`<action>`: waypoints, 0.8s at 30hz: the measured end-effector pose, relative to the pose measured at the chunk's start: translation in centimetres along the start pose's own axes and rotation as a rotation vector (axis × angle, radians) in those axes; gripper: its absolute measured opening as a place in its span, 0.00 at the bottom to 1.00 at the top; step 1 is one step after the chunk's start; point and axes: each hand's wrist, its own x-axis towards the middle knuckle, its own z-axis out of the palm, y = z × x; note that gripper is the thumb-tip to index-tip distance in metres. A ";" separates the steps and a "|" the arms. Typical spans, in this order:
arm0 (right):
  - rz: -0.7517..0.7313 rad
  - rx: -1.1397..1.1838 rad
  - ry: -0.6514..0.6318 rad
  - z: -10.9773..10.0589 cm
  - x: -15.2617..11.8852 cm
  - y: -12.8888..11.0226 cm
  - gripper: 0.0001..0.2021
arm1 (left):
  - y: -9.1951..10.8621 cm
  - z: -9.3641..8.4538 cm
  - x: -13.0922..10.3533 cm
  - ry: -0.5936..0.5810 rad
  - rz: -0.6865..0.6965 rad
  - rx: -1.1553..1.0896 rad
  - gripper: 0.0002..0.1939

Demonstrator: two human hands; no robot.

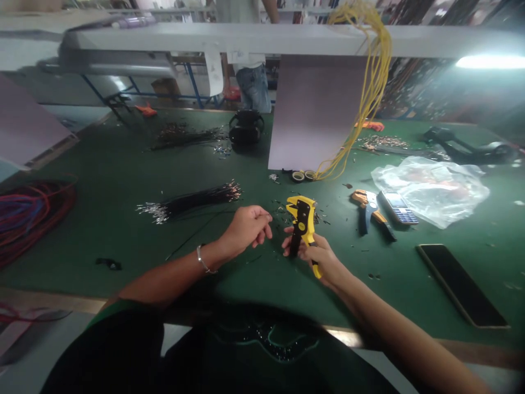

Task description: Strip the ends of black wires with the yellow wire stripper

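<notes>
The green desk [102, 219] extends below a pale shelf [246, 38], with a person [254, 90] standing beyond its far edge. The work area lies inward of the front edge, about midway between the left and right edges.

The right hand [322, 257] has its fingers closed around the handles of a yellow-and-black wire stripper [304, 219], held above the desk with its head upward and its mouth toward the left hand [246, 227]. The left thumb and forefinger are drawn narrowly together beside the tool, not touching it; whether a fine strand is pinched between them cannot be told.

Recommended handling: keep the stripper head steady and its mouth in clear view. Present any strand straight to the mouth, pinched close enough to its end to prevent bending, with the left fingertips outside the jaws. Squeeze the handles evenly, without twisting the wrist.

A bundle of black wires [197, 200] lies left of centre, its bright silvery ends toward the left edge; keep its ends aligned. Small offcuts [322, 214] lie around the tool and could obscure a fine strand. An orange-handled tool [371, 210] lies toward the right edge.
</notes>
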 end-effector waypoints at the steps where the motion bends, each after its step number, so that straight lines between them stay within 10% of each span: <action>1: 0.005 -0.002 -0.008 0.2 0.2 0.0 0.27 | -0.2 0.0 0.0 -0.008 0.007 0.008 0.05; 15: -0.028 0.032 -0.025 1.5 1.7 0.5 0.16 | 0.3 0.7 -1.0 -0.093 -0.023 0.052 0.04; 24: -0.180 -0.461 0.019 1.0 1.8 0.3 0.12 | 0.1 0.7 -1.5 -0.139 0.001 -0.030 0.06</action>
